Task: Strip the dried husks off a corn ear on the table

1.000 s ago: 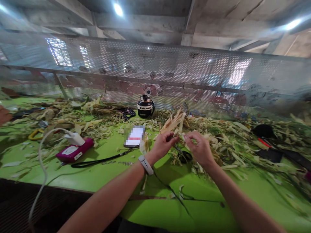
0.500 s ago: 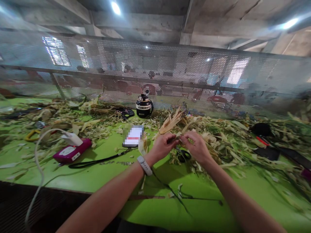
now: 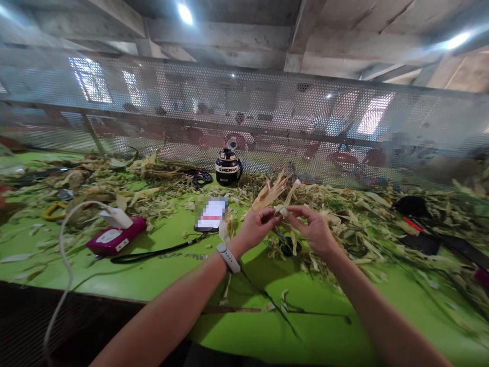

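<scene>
Between my two hands is a small pale piece of corn husk [image 3: 281, 211], with a loose strip hanging below it. My left hand [image 3: 260, 227], with a pale watch [image 3: 228, 258] on the wrist, pinches it from the left. The thumb and fingertips of my right hand [image 3: 311, 227] close on it from the other side. Just behind my hands lies a bundle of dry tan husks [image 3: 272, 191]. Under my fingers, a dark round thing [image 3: 287, 246], partly covered, rests among husk scraps; its kind is unclear.
A phone [image 3: 211, 213] with a black strap lies left of my hands. Further left is a magenta power strip [image 3: 116, 237] with a white plug and cable. A black jug [image 3: 227, 168] stands before a perforated metal screen [image 3: 183, 122]. Husk piles [image 3: 355, 219] cover the green table [image 3: 164, 278].
My right hand has shifted slightly right and opened its hold a little. The pale husk piece now shows between the fingertips, with a strip hanging down.
</scene>
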Tool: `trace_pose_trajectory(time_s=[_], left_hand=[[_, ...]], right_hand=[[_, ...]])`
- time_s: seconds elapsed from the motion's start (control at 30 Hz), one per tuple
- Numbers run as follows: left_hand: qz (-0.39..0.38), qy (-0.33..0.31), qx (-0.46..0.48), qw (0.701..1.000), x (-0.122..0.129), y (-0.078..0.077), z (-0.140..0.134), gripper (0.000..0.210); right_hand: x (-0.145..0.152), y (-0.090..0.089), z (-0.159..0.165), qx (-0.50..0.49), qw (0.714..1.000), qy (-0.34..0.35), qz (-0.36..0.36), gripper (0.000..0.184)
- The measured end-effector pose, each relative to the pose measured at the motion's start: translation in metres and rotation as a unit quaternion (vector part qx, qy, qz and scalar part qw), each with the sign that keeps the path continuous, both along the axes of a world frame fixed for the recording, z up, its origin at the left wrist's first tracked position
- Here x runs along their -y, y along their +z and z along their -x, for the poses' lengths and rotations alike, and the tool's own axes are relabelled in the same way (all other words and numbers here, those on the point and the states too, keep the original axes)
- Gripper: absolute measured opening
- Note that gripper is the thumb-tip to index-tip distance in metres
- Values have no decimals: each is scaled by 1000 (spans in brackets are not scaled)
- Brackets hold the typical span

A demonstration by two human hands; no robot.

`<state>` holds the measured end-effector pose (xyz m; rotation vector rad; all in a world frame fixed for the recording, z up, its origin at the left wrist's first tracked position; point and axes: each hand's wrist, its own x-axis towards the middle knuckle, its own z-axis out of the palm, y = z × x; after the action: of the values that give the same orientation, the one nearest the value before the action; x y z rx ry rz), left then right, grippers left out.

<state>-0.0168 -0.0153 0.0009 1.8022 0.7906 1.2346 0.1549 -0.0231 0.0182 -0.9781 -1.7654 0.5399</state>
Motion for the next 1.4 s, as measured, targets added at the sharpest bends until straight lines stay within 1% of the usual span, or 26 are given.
trace_pose_trajectory(time_s=[0.1,0.23,0.33,0.47,0.53,0.6,0.67,0.7,0.73,0.8,0.9,0.97,1.03,1.07,1.13,1.2,1.23,1.3,1.4], left_hand=[[-30,8,-35,999,1,-2,-1,27],[-101,17,-100,990,3,-1,0,24],[-134,19,-141,981,2,-2,1,20],[-163,17,-168,972,1,-2,2,18],[-176,17,-182,967,3,0,2,17],[-179,11,-192,965,6,3,2,16],[-172,-3,-201,964,9,6,2,15],[-169,-10,-205,964,10,7,2,14],[-166,-18,-209,964,11,8,1,14],[-163,-30,-208,964,11,8,1,14],[-159,-49,-205,964,10,8,1,16],[-147,-59,-215,964,10,7,1,17],[-122,-83,-232,962,12,8,1,20],[-108,-109,-240,959,13,9,1,20],[-78,-185,-251,947,17,10,2,21],[-43,-254,-242,935,20,12,3,21],[-20,-275,-228,934,21,13,3,21],[49,-294,-184,937,23,15,4,22],[174,-299,-113,931,26,15,2,24]], right_hand=[[0,-5,1,-18,999,-29,6,32],[2,-6,3,-2,999,-38,-8,31],[4,-4,3,10,999,-46,-5,30],[7,0,2,44,998,-37,12,36],[9,3,1,68,996,-57,9,31],[11,6,-1,105,986,-121,-40,24],[12,9,-3,145,962,-197,-121,20],[12,9,-4,161,950,-221,-151,18],[12,10,-5,172,943,-231,-168,17],[10,10,-7,191,945,-212,-162,20],[6,8,-10,199,962,-161,-94,21],[3,7,-11,189,970,-140,-59,17],[1,6,-12,174,974,-133,-50,15],[1,6,-13,168,975,-133,-54,15],[0,7,-12,157,977,-129,-68,16],[0,9,-11,138,983,-96,-78,16],[0,9,-10,122,986,-75,-81,15],[1,11,-8,86,991,-50,-86,15],[5,12,-2,64,992,-49,-93,13]])
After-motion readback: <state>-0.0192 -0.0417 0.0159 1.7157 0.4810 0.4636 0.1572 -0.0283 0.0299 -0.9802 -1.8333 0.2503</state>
